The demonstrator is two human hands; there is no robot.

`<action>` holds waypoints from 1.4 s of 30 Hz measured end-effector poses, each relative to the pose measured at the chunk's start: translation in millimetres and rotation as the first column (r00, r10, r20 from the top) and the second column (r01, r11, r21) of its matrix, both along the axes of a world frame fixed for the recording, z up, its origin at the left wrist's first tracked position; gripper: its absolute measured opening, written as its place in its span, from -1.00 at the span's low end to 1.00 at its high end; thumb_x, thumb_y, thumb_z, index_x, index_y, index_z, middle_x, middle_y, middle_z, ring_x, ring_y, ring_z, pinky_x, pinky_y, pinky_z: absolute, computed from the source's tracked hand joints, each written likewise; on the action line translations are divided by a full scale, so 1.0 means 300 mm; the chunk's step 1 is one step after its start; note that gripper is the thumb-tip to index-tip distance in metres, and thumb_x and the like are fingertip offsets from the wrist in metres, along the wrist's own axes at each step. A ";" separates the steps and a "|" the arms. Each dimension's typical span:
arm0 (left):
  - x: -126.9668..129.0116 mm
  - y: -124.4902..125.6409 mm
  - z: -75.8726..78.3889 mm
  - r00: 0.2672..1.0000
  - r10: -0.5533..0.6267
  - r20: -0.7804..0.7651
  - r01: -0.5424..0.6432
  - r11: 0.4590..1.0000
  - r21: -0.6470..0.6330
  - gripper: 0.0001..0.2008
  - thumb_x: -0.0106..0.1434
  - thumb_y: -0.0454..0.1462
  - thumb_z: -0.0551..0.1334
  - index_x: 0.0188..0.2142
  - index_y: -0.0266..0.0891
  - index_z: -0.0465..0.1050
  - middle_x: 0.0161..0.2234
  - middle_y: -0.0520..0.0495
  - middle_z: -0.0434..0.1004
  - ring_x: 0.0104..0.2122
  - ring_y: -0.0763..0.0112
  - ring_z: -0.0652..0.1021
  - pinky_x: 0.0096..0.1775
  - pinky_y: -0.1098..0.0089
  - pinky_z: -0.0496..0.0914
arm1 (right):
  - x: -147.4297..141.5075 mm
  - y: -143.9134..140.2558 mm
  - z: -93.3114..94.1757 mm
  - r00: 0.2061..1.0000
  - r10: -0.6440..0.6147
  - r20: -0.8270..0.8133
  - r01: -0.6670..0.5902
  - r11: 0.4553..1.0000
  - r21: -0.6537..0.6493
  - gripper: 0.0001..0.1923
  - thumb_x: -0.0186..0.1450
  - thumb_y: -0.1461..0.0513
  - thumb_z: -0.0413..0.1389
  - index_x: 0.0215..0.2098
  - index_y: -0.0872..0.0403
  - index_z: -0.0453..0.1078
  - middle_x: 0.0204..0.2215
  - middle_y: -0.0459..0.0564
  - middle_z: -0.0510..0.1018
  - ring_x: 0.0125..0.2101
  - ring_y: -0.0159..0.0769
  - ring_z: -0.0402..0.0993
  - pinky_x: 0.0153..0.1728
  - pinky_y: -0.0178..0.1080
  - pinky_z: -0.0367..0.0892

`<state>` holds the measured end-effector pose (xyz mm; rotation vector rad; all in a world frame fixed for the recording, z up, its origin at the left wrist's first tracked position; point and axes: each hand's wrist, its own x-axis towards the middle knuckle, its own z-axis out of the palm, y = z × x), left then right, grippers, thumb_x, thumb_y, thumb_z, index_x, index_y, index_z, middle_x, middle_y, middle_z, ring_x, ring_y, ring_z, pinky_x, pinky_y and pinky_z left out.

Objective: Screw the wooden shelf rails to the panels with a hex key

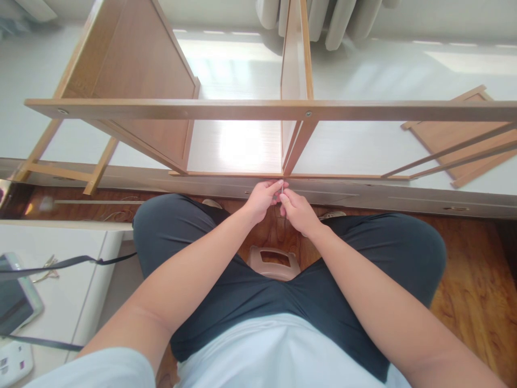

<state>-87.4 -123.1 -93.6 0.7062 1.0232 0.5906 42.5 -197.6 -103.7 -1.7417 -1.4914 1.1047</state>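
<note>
Head view: the left hand (262,198) and the right hand (297,211) meet fingertip to fingertip, both curled nearly closed around something small and thin, pale and metallic. It looks like a screw or small key, but it is too small to tell which. The left thumb and forefinger pinch its upper end; the right fingers close in from the other side just below.

Directly beyond the fingertips runs the near edge of the light-brown wooden shelf frame (242,110), lying on its side, and the small part sits almost touching that lower rail, right where the upright wooden divider panel (297,64) comes down to meet it. A screw head shows on the upper rail in line with this divider.

Judging from that, the step is seating a fastener at the lower joint. It would go best with the part held square to the rail, the left pinch steadying while the right turns, and the divider kept flush so the holes line up; a tilted start could cross the thread or split the edge.

Below the wrists, between the knees, is a beige plastic stool (273,262) on the wooden floor. Far right of the right hand lies a loose wooden panel (464,132). Left of the left arm is a white cabinet (76,285).
</note>
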 end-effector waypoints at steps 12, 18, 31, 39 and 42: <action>0.000 -0.001 0.001 0.999 0.005 -0.035 -0.005 1.000 0.007 -0.83 0.25 -0.19 0.39 -0.31 -0.27 0.66 -0.26 -0.11 0.64 -0.32 0.43 0.49 -0.27 0.41 0.27 | -0.003 0.003 0.008 0.999 -0.028 0.043 0.026 0.999 0.035 -0.57 0.51 0.01 -0.12 -0.49 -0.04 0.21 -0.58 -0.10 0.45 -0.46 -0.22 0.39 -0.34 -0.21 0.18; 0.001 -0.005 0.009 1.000 0.007 -0.024 -0.007 1.000 0.003 -0.81 0.23 -0.17 0.40 -0.33 -0.28 0.65 -0.29 -0.11 0.63 -0.34 0.43 0.49 -0.30 0.42 0.25 | -0.003 0.001 0.007 0.999 -0.032 0.044 0.030 0.999 0.045 -0.56 0.52 0.02 -0.10 -0.50 -0.03 0.21 -0.58 -0.10 0.46 -0.47 -0.23 0.39 -0.33 -0.21 0.18; 0.003 -0.006 0.002 1.000 0.013 -0.026 -0.013 1.000 0.003 -0.78 0.19 -0.15 0.40 -0.31 -0.28 0.65 -0.26 -0.11 0.64 -0.33 0.43 0.49 -0.31 0.42 0.26 | -0.004 0.002 0.009 0.999 -0.032 0.027 0.031 0.999 0.019 -0.57 0.52 0.03 -0.10 -0.48 -0.03 0.22 -0.56 -0.11 0.47 -0.47 -0.25 0.39 -0.34 -0.23 0.16; 0.003 -0.011 -0.004 0.999 0.026 -0.021 -0.026 1.000 0.010 -0.80 0.18 -0.17 0.41 -0.32 -0.29 0.65 -0.24 -0.13 0.65 -0.32 0.43 0.51 -0.31 0.42 0.27 | -0.005 0.002 0.006 0.999 -0.045 0.021 0.044 0.998 0.041 -0.56 0.52 0.02 -0.04 -0.49 -0.02 0.25 -0.58 -0.12 0.47 -0.50 -0.28 0.37 -0.37 -0.25 0.16; 0.004 -0.012 -0.005 0.999 0.034 -0.006 -0.034 0.999 0.006 -0.79 0.16 -0.17 0.43 -0.33 -0.30 0.65 -0.27 -0.12 0.64 -0.32 0.42 0.51 -0.30 0.42 0.30 | -0.007 0.002 0.009 0.998 -0.049 0.028 0.047 0.998 0.049 -0.54 0.51 0.02 -0.01 -0.52 -0.01 0.24 -0.60 -0.13 0.44 -0.51 -0.30 0.35 -0.39 -0.24 0.14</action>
